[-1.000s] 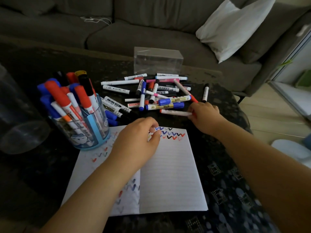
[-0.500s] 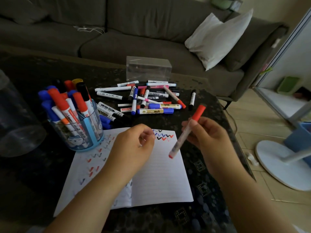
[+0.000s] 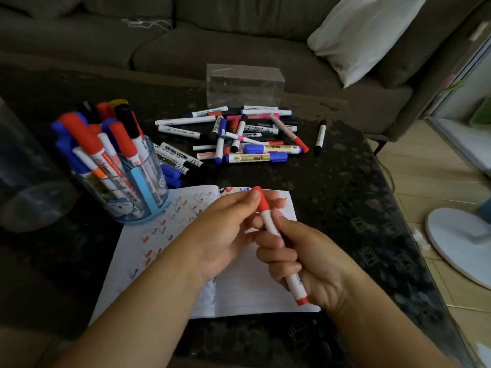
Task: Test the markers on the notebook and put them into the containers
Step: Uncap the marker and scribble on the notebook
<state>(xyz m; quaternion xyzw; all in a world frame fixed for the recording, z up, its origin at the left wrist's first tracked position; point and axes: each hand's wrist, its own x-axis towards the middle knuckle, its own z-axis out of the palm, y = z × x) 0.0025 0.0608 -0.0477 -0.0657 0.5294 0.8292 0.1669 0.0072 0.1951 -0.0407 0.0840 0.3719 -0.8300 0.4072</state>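
Observation:
My right hand (image 3: pixel 300 256) grips the white barrel of a red-capped marker (image 3: pixel 269 224) above the open notebook (image 3: pixel 249 290). My left hand (image 3: pixel 225 229) pinches the marker's red cap at its upper end. The cap sits on the marker. The notebook's pages carry red, blue and black zigzag marks. A blue-and-clear cup (image 3: pixel 127 192) at the left holds several red, blue and black markers. A pile of loose markers (image 3: pixel 239 136) lies on the dark table beyond the notebook. A clear rectangular box (image 3: pixel 245 85) stands behind the pile.
A large clear container (image 3: pixel 24 181) stands at the far left edge. A grey sofa (image 3: pixel 186 46) with a white pillow (image 3: pixel 364 35) runs behind the table (image 3: pixel 345 181). To the right, past the table's edge, a white fan base (image 3: pixel 459 240) sits on the floor.
My right hand picked a red-capped marker from the pile and brought it over the notebook. My left hand rose off the page and now pinches the cap.

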